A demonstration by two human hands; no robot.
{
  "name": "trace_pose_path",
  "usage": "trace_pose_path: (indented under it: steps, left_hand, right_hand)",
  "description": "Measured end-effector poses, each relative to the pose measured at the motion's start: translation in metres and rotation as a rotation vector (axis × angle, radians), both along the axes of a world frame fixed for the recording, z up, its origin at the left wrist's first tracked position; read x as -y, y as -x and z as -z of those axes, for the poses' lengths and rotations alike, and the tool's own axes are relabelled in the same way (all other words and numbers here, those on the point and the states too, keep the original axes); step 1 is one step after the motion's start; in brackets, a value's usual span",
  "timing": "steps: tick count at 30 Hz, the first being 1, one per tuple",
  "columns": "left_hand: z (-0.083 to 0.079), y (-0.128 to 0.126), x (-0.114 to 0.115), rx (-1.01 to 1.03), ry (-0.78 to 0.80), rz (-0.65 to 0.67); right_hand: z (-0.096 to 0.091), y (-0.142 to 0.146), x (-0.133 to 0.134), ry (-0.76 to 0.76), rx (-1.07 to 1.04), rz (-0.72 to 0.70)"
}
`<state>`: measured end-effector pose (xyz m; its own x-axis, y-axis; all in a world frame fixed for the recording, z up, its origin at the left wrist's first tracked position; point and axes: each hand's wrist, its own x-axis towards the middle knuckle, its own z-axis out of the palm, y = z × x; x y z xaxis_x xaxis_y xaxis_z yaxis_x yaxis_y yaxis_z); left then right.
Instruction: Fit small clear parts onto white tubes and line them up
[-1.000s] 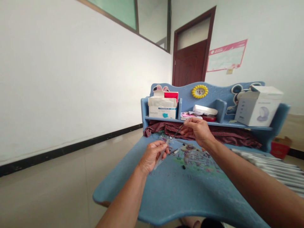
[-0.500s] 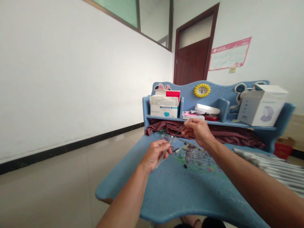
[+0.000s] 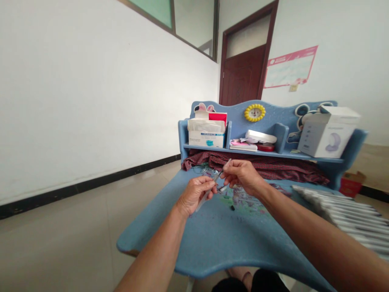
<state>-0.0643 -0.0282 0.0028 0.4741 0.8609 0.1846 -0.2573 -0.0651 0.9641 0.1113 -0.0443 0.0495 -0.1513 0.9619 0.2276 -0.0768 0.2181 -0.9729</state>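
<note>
Head view, seated at a blue desk point(image 3: 219, 239). Left hand point(image 3: 194, 195) is over the middle of the desk, slightly toward its left edge, fingers closed around a clear pen tube point(image 3: 204, 199); the tube slants up and away, its lower end sticking out below the palm. Right hand point(image 3: 241, 177) is just beside the left one, toward the back edge, thumb and fingertips pinched shut on a thin refill point(image 3: 225, 165). The refill tilts, upper end sticking out above the knuckles, lower end meeting the top of the tube. Whether the refill tip sits inside the tube or only touches its mouth: cannot tell, too small. Both things are held above the desk, clear of its surface. A small black cap point(image 3: 232, 208) lies on the printed picture in the desk middle, near and below the right hand. A red checked cloth point(image 3: 273, 168) lies bunched along the back edge, under the shelf point(image 3: 273, 153). On the shelf: a mask box point(image 3: 206, 136) in the left compartment, a white box point(image 3: 326, 136) at the right end, a yellow clock point(image 3: 254, 112) on the back panel between them. A stack of pens point(image 3: 343, 207) lies along the right edge.
</note>
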Motion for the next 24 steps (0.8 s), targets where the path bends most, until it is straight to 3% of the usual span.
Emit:
trace_pose_path:
  steps: [3,9,13,17,21,24]
  left_hand:
    - [-0.001,0.000,0.000,0.027,-0.003,-0.013]
    - [-0.002,0.001,0.001,0.051,0.007,-0.016]
    - [-0.003,0.001,0.002,0.054,0.016,-0.014]
    - [-0.006,0.002,0.003,0.051,0.044,-0.017]
    - [-0.008,0.001,0.006,0.028,0.059,0.006]
    - [-0.007,0.000,0.007,0.015,0.065,0.042]
  right_hand:
    - [0.010,-0.005,0.004,-0.003,0.280,-0.043]
    - [0.038,-0.015,0.009,-0.033,1.171,0.079]
    - [0.051,-0.010,0.012,-0.101,1.374,0.132]
    - [0.052,-0.013,0.013,-0.113,1.222,0.041]
    - [0.048,-0.025,0.020,0.017,0.552,-0.125]
    - [0.041,-0.033,0.026,0.030,0.215,-0.136]
